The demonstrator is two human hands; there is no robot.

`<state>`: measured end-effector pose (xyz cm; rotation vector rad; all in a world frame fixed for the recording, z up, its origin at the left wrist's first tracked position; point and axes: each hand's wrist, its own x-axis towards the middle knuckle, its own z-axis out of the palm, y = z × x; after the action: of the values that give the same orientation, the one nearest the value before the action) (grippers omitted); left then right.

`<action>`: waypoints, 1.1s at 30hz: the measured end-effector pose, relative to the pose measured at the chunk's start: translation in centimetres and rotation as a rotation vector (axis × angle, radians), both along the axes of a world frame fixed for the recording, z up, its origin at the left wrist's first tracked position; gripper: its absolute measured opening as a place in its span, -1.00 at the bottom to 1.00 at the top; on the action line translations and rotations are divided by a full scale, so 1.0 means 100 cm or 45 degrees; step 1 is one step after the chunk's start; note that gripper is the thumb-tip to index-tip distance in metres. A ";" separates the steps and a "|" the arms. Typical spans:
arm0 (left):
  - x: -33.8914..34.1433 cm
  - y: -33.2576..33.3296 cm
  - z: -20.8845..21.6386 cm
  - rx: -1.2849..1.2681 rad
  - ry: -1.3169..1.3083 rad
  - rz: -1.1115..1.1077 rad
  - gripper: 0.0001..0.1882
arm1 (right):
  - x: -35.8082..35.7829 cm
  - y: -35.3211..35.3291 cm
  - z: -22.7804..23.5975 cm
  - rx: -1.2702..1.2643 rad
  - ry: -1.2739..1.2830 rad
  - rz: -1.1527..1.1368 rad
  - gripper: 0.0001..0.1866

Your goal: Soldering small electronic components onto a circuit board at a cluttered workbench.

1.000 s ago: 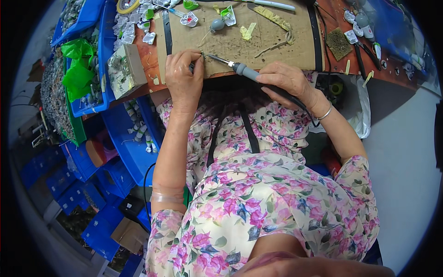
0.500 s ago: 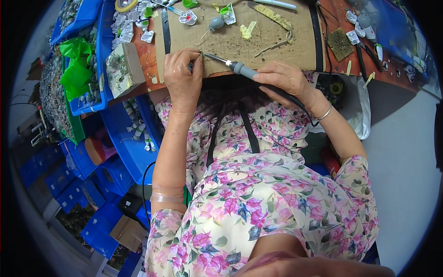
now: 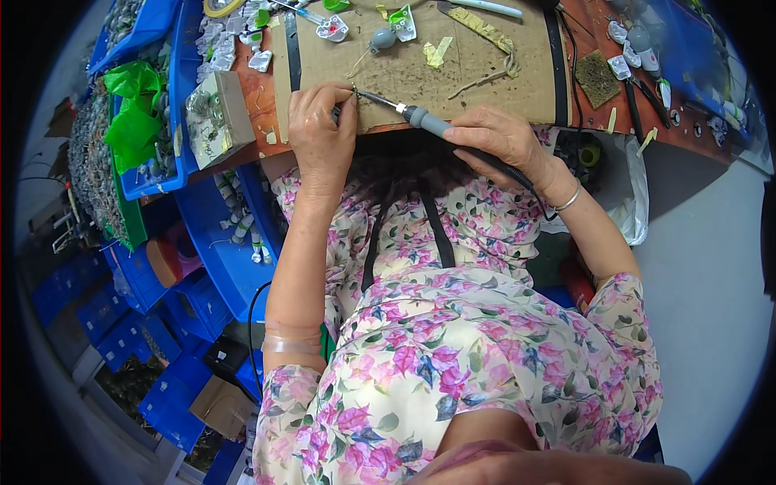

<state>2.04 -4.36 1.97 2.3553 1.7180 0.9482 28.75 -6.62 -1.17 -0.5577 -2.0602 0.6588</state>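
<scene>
My right hand (image 3: pixel 497 141) is closed round the grey handle of a soldering iron (image 3: pixel 426 121), which points left. The iron's tip meets a tiny part at the fingertips of my left hand (image 3: pixel 322 133), over the near edge of a cardboard sheet (image 3: pixel 412 81). My left thumb and fingers are pinched together on that part. A bit of grey shows between them, but most of it is hidden. Farther off on the cardboard lie a round grey piece (image 3: pixel 382 39) with a thin wire and an open white-and-green plastic shell (image 3: pixel 402 24).
A small box (image 3: pixel 234 117) with wire bits stands left of the cardboard, beside a blue bin (image 3: pixel 184 97). To the right lie a brown sponge (image 3: pixel 598 79) and dark-handled pliers (image 3: pixel 638 105). A strip of yellow tape (image 3: pixel 437 52) and a frayed cord (image 3: pixel 483 82) lie on the cardboard.
</scene>
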 end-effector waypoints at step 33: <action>-0.001 0.002 -0.001 0.003 -0.027 -0.015 -0.89 | 0.008 0.004 0.008 -0.243 0.031 -0.041 -0.58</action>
<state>1.95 -4.14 1.88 2.3454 1.6944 0.9709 29.53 -6.19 -0.39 -0.6864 -1.9739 0.8446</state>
